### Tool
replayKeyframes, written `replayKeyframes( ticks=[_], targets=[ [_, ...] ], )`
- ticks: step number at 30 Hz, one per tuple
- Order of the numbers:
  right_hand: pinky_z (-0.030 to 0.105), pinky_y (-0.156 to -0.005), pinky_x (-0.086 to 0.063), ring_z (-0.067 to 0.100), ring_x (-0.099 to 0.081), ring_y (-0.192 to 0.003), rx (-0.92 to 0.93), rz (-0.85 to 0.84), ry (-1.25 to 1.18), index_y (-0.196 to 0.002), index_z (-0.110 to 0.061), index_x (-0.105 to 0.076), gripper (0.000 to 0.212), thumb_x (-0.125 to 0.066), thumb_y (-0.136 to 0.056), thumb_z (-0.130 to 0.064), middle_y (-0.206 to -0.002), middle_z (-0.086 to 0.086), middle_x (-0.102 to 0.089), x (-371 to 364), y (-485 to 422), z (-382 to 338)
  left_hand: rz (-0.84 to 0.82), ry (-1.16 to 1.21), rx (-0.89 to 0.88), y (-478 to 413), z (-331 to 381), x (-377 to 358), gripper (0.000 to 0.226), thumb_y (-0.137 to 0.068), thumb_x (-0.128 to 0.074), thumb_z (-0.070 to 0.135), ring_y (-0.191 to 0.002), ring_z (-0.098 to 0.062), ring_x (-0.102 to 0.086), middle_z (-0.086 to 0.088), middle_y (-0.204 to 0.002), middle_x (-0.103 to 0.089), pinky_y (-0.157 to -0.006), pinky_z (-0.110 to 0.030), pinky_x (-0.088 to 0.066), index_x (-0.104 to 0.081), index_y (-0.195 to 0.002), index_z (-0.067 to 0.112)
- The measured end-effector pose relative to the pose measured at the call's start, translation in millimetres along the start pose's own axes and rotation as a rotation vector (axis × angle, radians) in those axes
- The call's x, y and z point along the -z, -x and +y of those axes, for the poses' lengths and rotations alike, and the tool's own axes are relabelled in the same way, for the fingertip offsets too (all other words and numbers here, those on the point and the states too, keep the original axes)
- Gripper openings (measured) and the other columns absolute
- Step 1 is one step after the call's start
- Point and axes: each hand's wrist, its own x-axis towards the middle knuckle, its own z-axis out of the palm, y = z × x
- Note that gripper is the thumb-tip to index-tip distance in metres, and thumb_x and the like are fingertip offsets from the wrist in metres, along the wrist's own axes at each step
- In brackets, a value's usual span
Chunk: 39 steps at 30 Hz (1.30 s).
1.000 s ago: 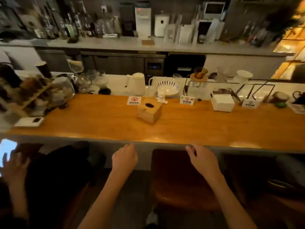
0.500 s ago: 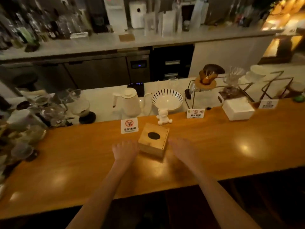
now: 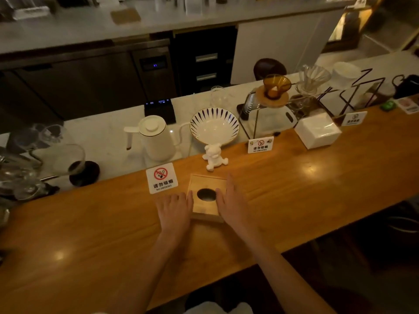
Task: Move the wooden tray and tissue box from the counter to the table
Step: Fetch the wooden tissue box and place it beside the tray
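Observation:
A square wooden tissue box with a dark oval hole in its top sits on the long wooden counter, just in front of me. My left hand lies against its left side, thumb on the top edge. My right hand presses its right side, thumb on the lid beside the hole. The fingers of both hands are stretched forward along the box, which rests on the counter. I cannot make out a separate wooden tray.
A no-smoking sign stands just left of the box and a white bear figurine right behind it. Further back are a white kettle, a striped bowl, a white box and glassware at far left.
I have come up to the counter and my view has tilted down. Both hands rose from below the counter's edge, reached forward and closed in on the sides of the tissue box.

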Motion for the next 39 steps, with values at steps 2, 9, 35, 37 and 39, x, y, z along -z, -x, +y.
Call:
replayKeyframes(
  ticks=[2, 9, 35, 37, 39],
  targets=[
    [0.030, -0.085, -0.050, 0.019, -0.060, -0.110, -0.017, -0.010, -0.047, -0.158, -0.021, -0.003, 0.068, -0.034, -0.103, -0.045, -0.158, 0.005, -0.035, -4, 3, -6, 0.046, 0.093, -0.002, 6, 4, 6, 0.024, -0.097, -0.056, 0.028, -0.101, -0.030, -0.064, -0.010, -0.105, -0.069, -0.088, -0.045, -0.050, -0.058, -0.115, 0.013],
    [0.036, -0.090, -0.052, 0.029, -0.060, -0.120, -0.041, -0.022, -0.084, -0.157, -0.021, 0.002, 0.076, -0.036, -0.100, -0.053, -0.153, 0.011, -0.041, -7, 8, -15, 0.082, 0.211, -0.089, 9, 8, 11, 0.054, -0.094, -0.059, 0.016, -0.117, -0.027, -0.055, -0.010, -0.130, -0.055, -0.096, -0.038, -0.050, -0.034, -0.142, 0.014],
    [0.046, -0.104, -0.049, 0.017, -0.058, -0.122, -0.253, -0.424, -0.753, -0.137, -0.038, -0.049, 0.068, -0.049, -0.079, -0.072, -0.135, -0.006, -0.060, 145, 80, 32, -0.293, 1.526, -0.280, 14, 16, 114, 0.043, -0.074, -0.067, 0.054, -0.085, -0.017, -0.067, 0.003, -0.087, -0.073, -0.083, -0.037, -0.047, -0.075, -0.105, 0.025],
    [0.044, -0.101, -0.051, 0.016, -0.062, -0.117, -0.280, -0.452, -0.846, -0.133, -0.043, -0.050, 0.060, -0.055, -0.080, -0.070, -0.129, -0.008, -0.065, 154, 94, 36, -0.381, 1.392, -0.390, 18, 36, 128, 0.048, -0.072, -0.068, 0.060, -0.094, -0.015, -0.067, 0.007, -0.095, -0.075, -0.088, -0.035, -0.049, -0.074, -0.111, 0.032],
    [0.043, -0.104, -0.050, 0.013, -0.061, -0.120, -0.291, -0.362, -0.889, -0.139, -0.048, -0.046, 0.073, -0.066, -0.073, -0.074, -0.133, -0.013, -0.063, 155, 108, 41, -0.454, 1.323, -0.467, 23, 57, 140, 0.019, -0.084, -0.067, 0.044, -0.086, -0.003, -0.067, 0.012, -0.087, -0.075, -0.080, -0.021, -0.051, -0.077, -0.093, 0.030]
  ],
)
